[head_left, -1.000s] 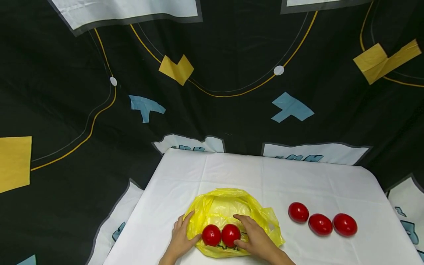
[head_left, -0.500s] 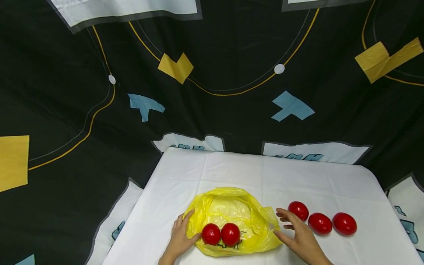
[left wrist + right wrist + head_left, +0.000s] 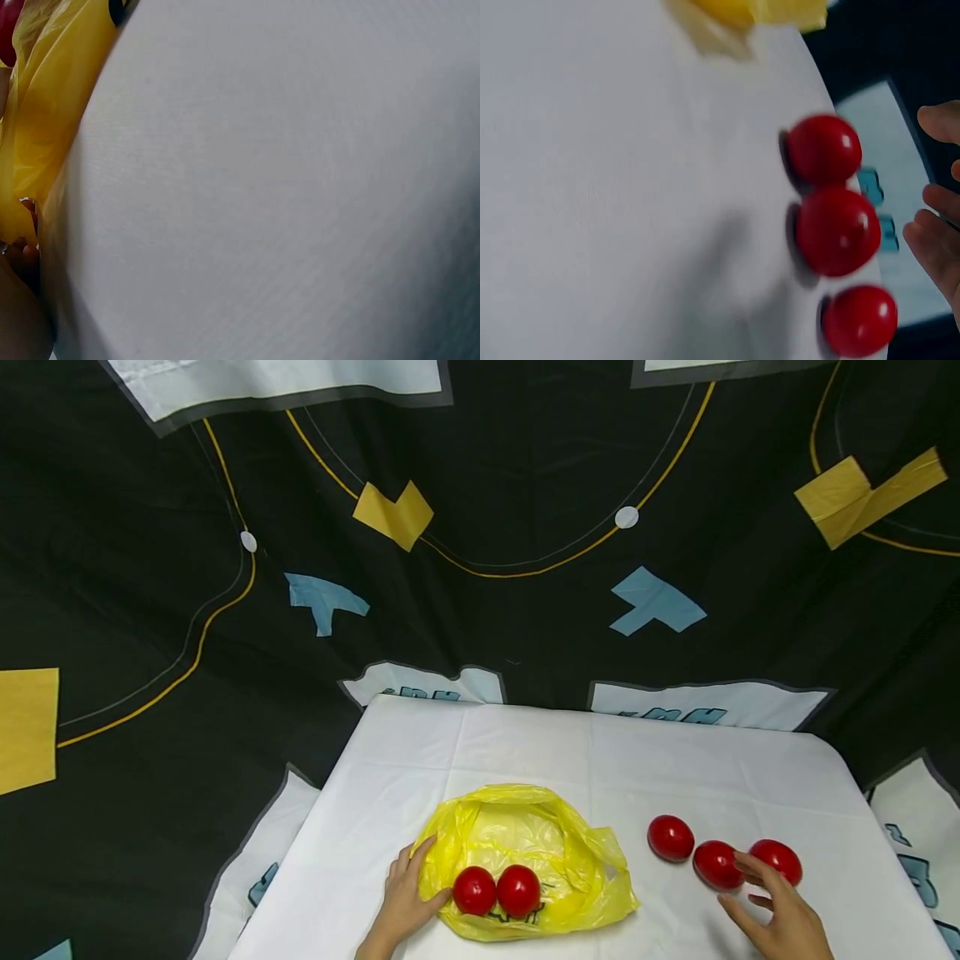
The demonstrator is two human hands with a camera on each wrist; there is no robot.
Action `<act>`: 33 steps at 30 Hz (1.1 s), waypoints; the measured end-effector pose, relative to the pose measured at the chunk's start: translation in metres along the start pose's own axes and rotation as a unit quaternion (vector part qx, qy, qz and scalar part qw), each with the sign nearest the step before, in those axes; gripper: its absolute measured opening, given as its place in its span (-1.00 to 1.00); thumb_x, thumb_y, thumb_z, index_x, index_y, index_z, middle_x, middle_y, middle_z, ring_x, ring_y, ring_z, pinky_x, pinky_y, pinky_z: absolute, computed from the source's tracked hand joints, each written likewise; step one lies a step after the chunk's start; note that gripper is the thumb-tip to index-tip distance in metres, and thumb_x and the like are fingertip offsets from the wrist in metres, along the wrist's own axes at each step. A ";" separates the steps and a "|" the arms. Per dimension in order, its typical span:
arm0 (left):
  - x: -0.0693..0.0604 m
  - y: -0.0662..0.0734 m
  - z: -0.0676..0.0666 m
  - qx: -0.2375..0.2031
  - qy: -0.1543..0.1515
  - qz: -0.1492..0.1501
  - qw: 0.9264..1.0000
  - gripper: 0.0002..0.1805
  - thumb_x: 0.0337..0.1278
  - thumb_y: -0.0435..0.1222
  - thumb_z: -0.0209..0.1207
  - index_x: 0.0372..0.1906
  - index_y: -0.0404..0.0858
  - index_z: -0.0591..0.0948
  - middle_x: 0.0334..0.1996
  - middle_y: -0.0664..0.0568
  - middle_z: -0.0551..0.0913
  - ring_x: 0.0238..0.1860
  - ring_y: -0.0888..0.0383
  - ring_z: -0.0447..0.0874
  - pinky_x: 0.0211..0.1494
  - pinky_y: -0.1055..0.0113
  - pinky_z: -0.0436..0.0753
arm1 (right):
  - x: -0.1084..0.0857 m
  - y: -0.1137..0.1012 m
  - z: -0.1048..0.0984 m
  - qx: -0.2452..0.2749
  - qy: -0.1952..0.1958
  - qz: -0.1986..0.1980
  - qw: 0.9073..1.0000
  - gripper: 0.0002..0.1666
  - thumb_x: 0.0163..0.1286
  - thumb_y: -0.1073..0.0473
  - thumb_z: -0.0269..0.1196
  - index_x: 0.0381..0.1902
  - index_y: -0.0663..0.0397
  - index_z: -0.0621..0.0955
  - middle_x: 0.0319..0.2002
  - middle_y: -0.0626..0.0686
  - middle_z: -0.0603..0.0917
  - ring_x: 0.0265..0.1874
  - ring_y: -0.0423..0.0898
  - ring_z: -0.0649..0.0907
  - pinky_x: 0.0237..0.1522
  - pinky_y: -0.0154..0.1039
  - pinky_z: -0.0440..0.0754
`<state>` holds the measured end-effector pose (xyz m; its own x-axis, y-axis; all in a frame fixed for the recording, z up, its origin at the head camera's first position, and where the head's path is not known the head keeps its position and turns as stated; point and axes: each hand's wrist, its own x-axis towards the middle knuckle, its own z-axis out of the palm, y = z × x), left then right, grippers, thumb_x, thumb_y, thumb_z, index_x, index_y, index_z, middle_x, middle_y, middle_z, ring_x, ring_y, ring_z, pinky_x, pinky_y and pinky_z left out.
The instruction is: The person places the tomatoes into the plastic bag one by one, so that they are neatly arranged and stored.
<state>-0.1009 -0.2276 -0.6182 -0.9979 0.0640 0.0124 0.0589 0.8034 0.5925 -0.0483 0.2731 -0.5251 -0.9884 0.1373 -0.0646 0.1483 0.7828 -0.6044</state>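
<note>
A crinkled yellow plastic bag (image 3: pixel 592 893) lies with its mouth spread on the table. Two glossy red, rounded objects (image 3: pixel 474 891), perhaps tomatoes, sit side by side within it. My left hand (image 3: pixel 403 897) holds the bag's left side, thumb toward the red objects and fingers along the outer wall. To the right, three more slightly oval red objects (image 3: pixel 671 838) stand in a loose row. Over the rightmost pair hovers my right hand (image 3: pixel 787 914), fingers spread and holding nothing. In the right wrist view its fingertips (image 3: pixel 934 240) are apart from the red objects (image 3: pixel 838 231).
A white cloth covers the table (image 3: pixel 517 743). Behind it hangs a black curtain (image 3: pixel 510 635) with yellow, blue and white patterns. Bare cloth lies between the bag and the red row.
My right hand has left the bag's mouth and travelled right, past the first red object, to the far end of the row. The left hand stays at the bag.
</note>
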 end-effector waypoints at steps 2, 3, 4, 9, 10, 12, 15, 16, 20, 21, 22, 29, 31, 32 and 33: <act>0.000 0.000 0.000 0.001 0.003 0.001 1.000 -0.06 -0.17 0.09 0.35 0.41 0.09 0.21 0.21 -0.05 0.27 0.13 -0.01 0.23 0.07 -0.02 0.29 | 0.001 0.010 -0.005 -0.019 0.013 0.012 1.000 -0.07 0.04 0.03 0.48 0.24 0.29 0.28 0.05 0.40 0.45 -0.07 0.35 0.50 -0.18 0.17 0.57; 0.000 0.000 0.001 0.000 0.006 0.003 1.000 -0.06 -0.17 0.09 0.35 0.41 0.08 0.22 0.21 -0.05 0.27 0.13 -0.02 0.23 0.06 -0.02 0.29 | 0.003 0.015 -0.007 -0.027 0.021 0.020 0.999 -0.06 0.04 0.03 0.48 0.24 0.30 0.27 0.05 0.41 0.42 -0.07 0.36 0.49 -0.18 0.19 0.56; 0.000 0.000 0.001 0.001 0.008 0.004 1.000 -0.06 -0.18 0.08 0.36 0.40 0.08 0.23 0.20 -0.05 0.27 0.12 -0.02 0.23 0.06 -0.02 0.29 | 0.005 0.019 -0.009 -0.033 0.027 0.028 0.999 -0.06 0.05 0.03 0.47 0.25 0.29 0.26 0.06 0.43 0.39 -0.05 0.37 0.46 -0.17 0.22 0.54; 0.000 0.001 0.000 -0.003 0.017 0.010 1.000 -0.07 -0.19 0.07 0.37 0.39 0.06 0.25 0.19 -0.04 0.29 0.10 0.00 0.24 0.04 -0.02 0.30 | 0.017 0.040 -0.016 -0.049 0.056 0.045 0.996 -0.01 0.04 0.07 0.47 0.31 0.27 0.23 0.14 0.47 0.26 0.00 0.43 0.32 -0.20 0.25 0.51; 0.000 0.001 -0.001 -0.004 0.015 0.009 1.000 -0.07 -0.19 0.08 0.36 0.39 0.06 0.25 0.19 -0.04 0.29 0.10 0.00 0.24 0.04 -0.01 0.30 | 0.020 0.044 -0.017 -0.052 0.056 0.043 0.996 0.00 0.05 0.06 0.47 0.33 0.26 0.22 0.15 0.48 0.24 0.01 0.44 0.29 -0.18 0.28 0.49; -0.001 0.001 -0.001 -0.008 0.012 0.006 1.000 -0.07 -0.19 0.08 0.36 0.40 0.07 0.25 0.19 -0.03 0.29 0.11 0.01 0.23 0.05 0.00 0.29 | 0.027 0.054 -0.019 -0.063 0.052 0.035 0.996 0.03 0.04 0.03 0.47 0.34 0.26 0.20 0.18 0.50 0.21 0.04 0.46 0.24 -0.17 0.36 0.43; -0.001 0.002 -0.001 -0.009 0.005 0.003 1.000 -0.07 -0.18 0.09 0.36 0.40 0.08 0.24 0.20 -0.03 0.29 0.12 0.00 0.23 0.06 0.00 0.29 | 0.034 0.066 -0.020 -0.070 0.031 0.028 0.997 0.10 0.06 -0.05 0.44 0.39 0.23 0.13 0.22 0.52 0.13 0.13 0.50 0.13 -0.13 0.48 0.27; -0.001 0.002 -0.001 -0.009 0.004 0.002 1.000 -0.07 -0.18 0.09 0.36 0.40 0.08 0.24 0.20 -0.03 0.29 0.12 0.00 0.23 0.06 0.00 0.29 | 0.037 0.069 -0.021 -0.071 0.024 0.027 0.997 0.13 0.06 -0.06 0.44 0.40 0.23 0.11 0.23 0.53 0.10 0.16 0.51 0.09 -0.12 0.51 0.21; -0.001 0.001 0.000 -0.010 0.002 0.000 1.000 -0.07 -0.18 0.07 0.36 0.40 0.07 0.24 0.20 -0.03 0.29 0.11 0.01 0.23 0.06 0.00 0.29 | 0.044 0.079 -0.020 -0.071 -0.009 0.026 0.997 0.23 0.02 -0.15 0.44 0.43 0.25 0.04 0.24 0.57 0.03 0.19 0.55 0.02 -0.13 0.52 0.18; -0.001 0.002 0.000 -0.010 0.002 0.000 1.000 -0.06 -0.18 0.07 0.36 0.40 0.07 0.24 0.20 -0.03 0.29 0.11 0.01 0.23 0.07 0.00 0.29 | 0.046 0.081 -0.020 -0.071 -0.018 0.027 0.997 0.25 0.02 -0.18 0.43 0.43 0.26 0.03 0.24 0.58 0.02 0.19 0.56 0.01 -0.12 0.52 0.18; -0.002 0.002 0.000 -0.011 0.003 0.000 1.000 -0.06 -0.18 0.07 0.36 0.40 0.07 0.24 0.20 -0.03 0.29 0.11 0.01 0.23 0.07 0.00 0.29 | 0.048 0.083 -0.019 -0.071 -0.026 0.028 0.997 0.26 0.01 -0.18 0.43 0.42 0.28 0.02 0.23 0.59 0.02 0.18 0.56 0.02 -0.11 0.51 0.19; -0.002 0.002 -0.001 -0.006 0.007 0.006 1.000 -0.07 -0.19 0.07 0.37 0.40 0.06 0.24 0.18 -0.03 0.29 0.08 0.04 0.24 0.03 0.02 0.30 | 0.056 0.091 -0.013 -0.065 -0.060 0.045 0.995 0.22 0.03 -0.10 0.45 0.39 0.37 0.03 0.16 0.58 0.10 0.08 0.54 0.14 -0.04 0.39 0.30; -0.002 0.002 -0.001 -0.004 0.008 0.007 1.000 -0.07 -0.18 0.08 0.36 0.40 0.07 0.24 0.18 -0.02 0.29 0.07 0.04 0.23 0.02 0.04 0.30 | 0.058 0.092 -0.011 -0.064 -0.057 0.049 0.995 0.20 0.03 -0.06 0.46 0.38 0.38 0.04 0.14 0.58 0.14 0.07 0.54 0.18 -0.04 0.37 0.32; -0.002 0.002 -0.001 -0.002 0.008 0.009 1.000 -0.07 -0.18 0.08 0.36 0.40 0.06 0.24 0.17 -0.03 0.29 0.06 0.04 0.24 0.00 0.05 0.30 | 0.058 0.092 -0.010 -0.063 -0.054 0.051 0.995 0.19 0.04 -0.04 0.46 0.38 0.38 0.04 0.13 0.58 0.15 0.06 0.53 0.19 -0.04 0.35 0.33; -0.002 0.002 -0.001 -0.001 0.008 0.010 1.000 -0.07 -0.17 0.09 0.35 0.40 0.06 0.24 0.17 -0.03 0.29 0.06 0.04 0.24 0.00 0.05 0.30 | 0.058 0.092 -0.009 -0.060 -0.051 0.054 0.995 0.19 0.04 -0.03 0.46 0.38 0.38 0.04 0.12 0.58 0.16 0.06 0.53 0.20 -0.04 0.34 0.34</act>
<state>-0.0991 -0.2267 -0.6159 -0.9968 0.0703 0.0378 0.0790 0.8010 0.5934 -0.0920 0.3587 -0.5777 -0.9640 0.1666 -0.2073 0.2498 0.8346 -0.4910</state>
